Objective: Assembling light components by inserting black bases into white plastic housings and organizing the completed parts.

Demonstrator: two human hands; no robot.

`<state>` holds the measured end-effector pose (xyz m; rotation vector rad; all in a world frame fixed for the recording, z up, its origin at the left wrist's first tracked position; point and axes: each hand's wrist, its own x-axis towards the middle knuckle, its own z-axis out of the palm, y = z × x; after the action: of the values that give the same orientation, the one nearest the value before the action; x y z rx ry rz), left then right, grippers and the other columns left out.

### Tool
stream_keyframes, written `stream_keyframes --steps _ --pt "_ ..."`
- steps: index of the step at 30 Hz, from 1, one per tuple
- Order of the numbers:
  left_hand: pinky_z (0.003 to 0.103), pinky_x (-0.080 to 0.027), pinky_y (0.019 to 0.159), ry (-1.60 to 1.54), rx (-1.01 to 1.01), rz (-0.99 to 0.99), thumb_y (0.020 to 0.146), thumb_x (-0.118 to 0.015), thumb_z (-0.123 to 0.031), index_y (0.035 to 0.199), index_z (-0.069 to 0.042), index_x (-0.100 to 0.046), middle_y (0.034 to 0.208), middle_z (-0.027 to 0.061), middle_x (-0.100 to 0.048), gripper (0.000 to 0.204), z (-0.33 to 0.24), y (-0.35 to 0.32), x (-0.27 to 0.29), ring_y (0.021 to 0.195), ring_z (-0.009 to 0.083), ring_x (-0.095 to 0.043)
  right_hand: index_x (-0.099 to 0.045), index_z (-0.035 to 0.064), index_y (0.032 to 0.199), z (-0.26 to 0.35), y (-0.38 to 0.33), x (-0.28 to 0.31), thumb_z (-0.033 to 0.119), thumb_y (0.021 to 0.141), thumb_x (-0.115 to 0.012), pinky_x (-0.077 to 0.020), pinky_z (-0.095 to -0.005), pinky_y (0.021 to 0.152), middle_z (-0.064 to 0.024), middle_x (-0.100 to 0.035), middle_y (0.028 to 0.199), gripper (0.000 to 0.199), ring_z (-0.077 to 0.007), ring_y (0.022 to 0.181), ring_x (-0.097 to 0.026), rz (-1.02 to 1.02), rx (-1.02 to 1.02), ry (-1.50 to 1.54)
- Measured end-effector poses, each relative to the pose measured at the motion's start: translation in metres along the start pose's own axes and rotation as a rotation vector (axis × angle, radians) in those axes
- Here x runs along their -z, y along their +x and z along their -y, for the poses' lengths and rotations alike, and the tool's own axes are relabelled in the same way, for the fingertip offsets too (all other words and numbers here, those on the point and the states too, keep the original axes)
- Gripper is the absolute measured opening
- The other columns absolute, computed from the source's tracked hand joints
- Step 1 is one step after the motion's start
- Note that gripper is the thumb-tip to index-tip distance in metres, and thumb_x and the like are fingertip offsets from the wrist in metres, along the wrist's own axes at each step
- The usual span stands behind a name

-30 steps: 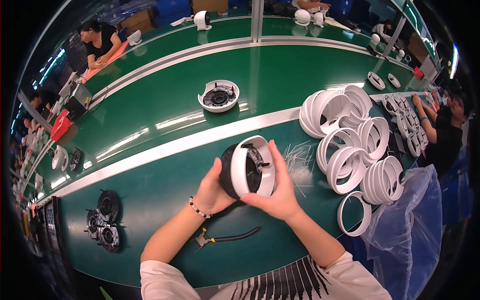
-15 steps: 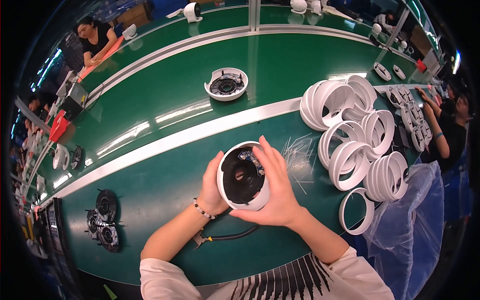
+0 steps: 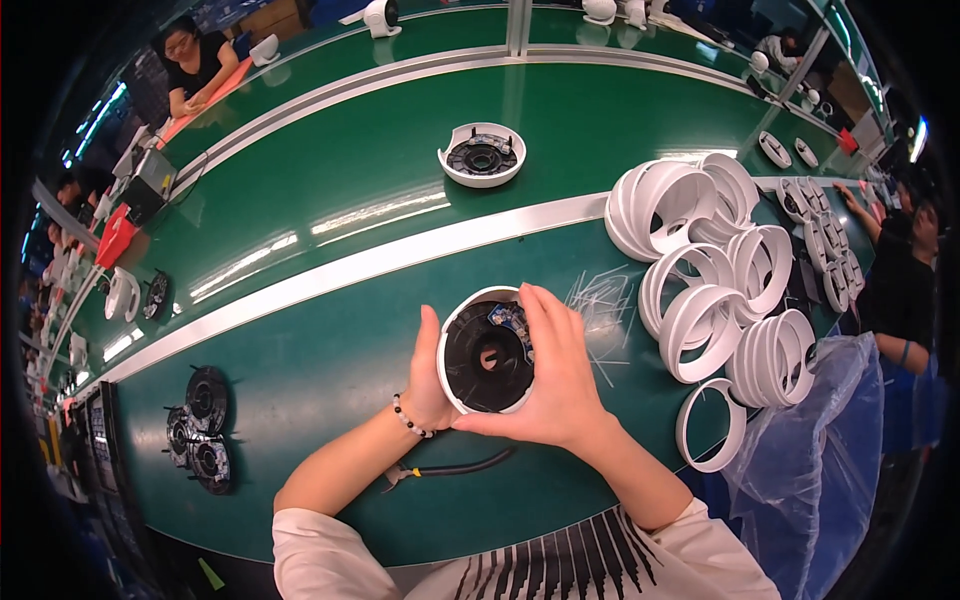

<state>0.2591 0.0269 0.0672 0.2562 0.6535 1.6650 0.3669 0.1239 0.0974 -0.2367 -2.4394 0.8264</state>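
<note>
Both my hands hold a round white housing point(image 3: 487, 355) with a black disc and a small circuit board inside, its open side facing up over the green table. My left hand point(image 3: 430, 378) cups its left rim, a bead bracelet on that wrist. My right hand point(image 3: 555, 375) wraps the right and lower rim, fingers lying over the top edge. A pair of black-handled pliers point(image 3: 445, 470) lies on the table just below my hands.
Several white rings point(image 3: 710, 260) are stacked at the right, one ring point(image 3: 712, 425) lying flat beside a clear plastic bag point(image 3: 810, 450). Another assembled housing point(image 3: 482, 155) sits on the far conveyor. Black discs point(image 3: 205, 430) lie at the left. Other people work at the table's edges.
I have turned the housing from edge-on to face up and lowered it toward the table. The view has tilted down slightly.
</note>
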Motion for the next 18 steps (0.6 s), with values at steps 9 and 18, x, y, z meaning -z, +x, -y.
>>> stream_keyframes --steps 9,18 --pt "0.036 -0.038 0.091 0.058 -0.188 0.059 0.075 -0.048 -0.041 0.121 -0.003 -0.035 0.117 0.0126 -0.044 0.061 0.004 -0.004 0.007 0.107 0.0226 -0.045 -0.025 -0.0072 0.120 -0.006 0.003 -0.013 0.048 0.044 -0.075 -0.0320 -0.0434 0.086 -0.0219 -0.032 0.119 0.107 -0.0366 0.103 -0.035 -0.032 -0.069 0.011" --pt "0.035 -0.045 0.081 -0.078 -0.323 -0.297 0.075 -0.043 -0.041 0.107 -0.003 -0.049 0.099 0.0111 -0.057 0.050 -0.009 -0.008 -0.025 0.090 0.0219 -0.055 -0.025 -0.0031 0.125 -0.003 -0.010 -0.024 0.043 0.063 -0.064 -0.0218 -0.0491 0.095 -0.0195 -0.027 0.129 0.086 -0.0396 0.118 -0.025 -0.233 0.097 0.153"
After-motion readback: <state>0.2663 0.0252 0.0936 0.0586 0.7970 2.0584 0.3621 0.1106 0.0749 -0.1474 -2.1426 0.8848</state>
